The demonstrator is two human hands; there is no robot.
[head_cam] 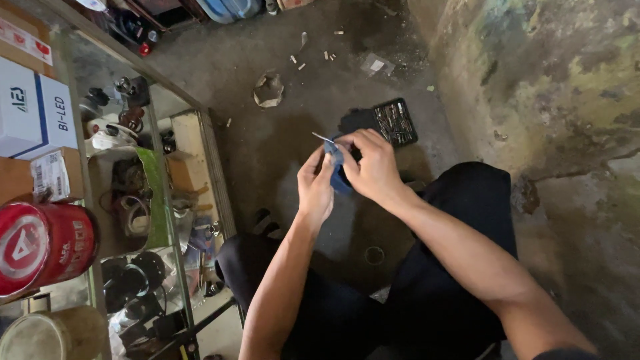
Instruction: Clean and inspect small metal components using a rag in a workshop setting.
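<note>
1. Holding a small blue part (338, 167) between them, both hands meet above the concrete floor (280, 133), over the person's dark trousers (433, 280).
2. Left hand (315, 185) grips the blue part from the side, fingers curled around it.
3. Right hand (373, 163) closes over its top; a thin metal pin (324, 138) sticks out by its fingertips.
4. Beyond the hands, an open black bit case (395, 123) lies on the floor.
5. To the left stands a glass cabinet (160, 200) of parts, with a red can (41, 243) on top.

Below me spreads the dark, stained concrete floor (280, 140). On it lies an open black plastic bit case (396, 122); left of that case, a crumpled grey scrap (268, 89).
</note>
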